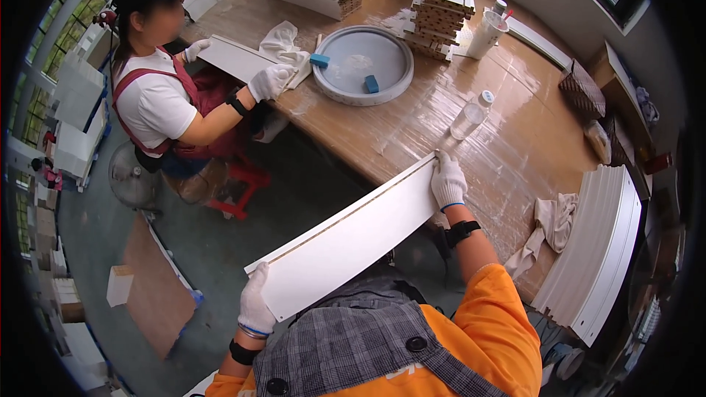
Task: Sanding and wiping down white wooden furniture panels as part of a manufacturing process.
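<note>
A long white board point(353, 231) with a brown groove along its far edge lies slantwise in front of me, its right end over the table's edge. My left hand point(256, 303), in a white knit glove, grips the lower left end of the board. At the upper right end my right hand point(448, 180), gloved the same way, is closed on the board, fingers over the edge. Just past my right hand stands a clear bottle with a white cap point(471, 116).
Across the table point(353, 143) a gloved co-worker point(158, 95) holds another white board point(239, 59). A round grey tub point(323, 92) holds blue sponges. White boards are stacked at right point(596, 250) and at the back point(445, 0). A cloth point(548, 224) lies beside the right stack.
</note>
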Demonstrator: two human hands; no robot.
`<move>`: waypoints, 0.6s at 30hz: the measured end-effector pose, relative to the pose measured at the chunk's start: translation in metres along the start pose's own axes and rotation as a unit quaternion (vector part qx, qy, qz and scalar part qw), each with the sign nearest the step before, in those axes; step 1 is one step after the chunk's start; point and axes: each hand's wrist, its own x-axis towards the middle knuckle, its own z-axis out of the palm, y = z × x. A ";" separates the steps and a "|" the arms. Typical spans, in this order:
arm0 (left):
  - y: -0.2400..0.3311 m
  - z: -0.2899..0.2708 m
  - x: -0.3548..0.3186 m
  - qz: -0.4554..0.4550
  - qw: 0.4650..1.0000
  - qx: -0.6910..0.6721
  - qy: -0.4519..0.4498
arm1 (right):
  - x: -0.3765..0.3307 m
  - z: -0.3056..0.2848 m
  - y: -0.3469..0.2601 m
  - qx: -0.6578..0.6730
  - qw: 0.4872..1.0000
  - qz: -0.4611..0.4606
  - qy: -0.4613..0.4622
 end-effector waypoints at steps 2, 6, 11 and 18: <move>0.001 0.001 -0.002 -0.001 1.000 -0.008 -0.014 | -0.008 0.002 -0.012 0.005 0.999 -0.043 -0.005; 0.005 0.004 -0.002 -0.023 0.999 -0.012 -0.023 | -0.050 0.011 -0.037 -0.022 0.982 -0.179 -0.048; 0.007 0.004 -0.006 -0.023 0.999 0.006 -0.047 | -0.050 0.004 -0.034 0.032 0.994 -0.107 0.011; 0.008 -0.002 -0.008 0.006 0.987 0.118 -0.109 | -0.107 0.018 -0.075 -0.031 0.966 -0.254 -0.038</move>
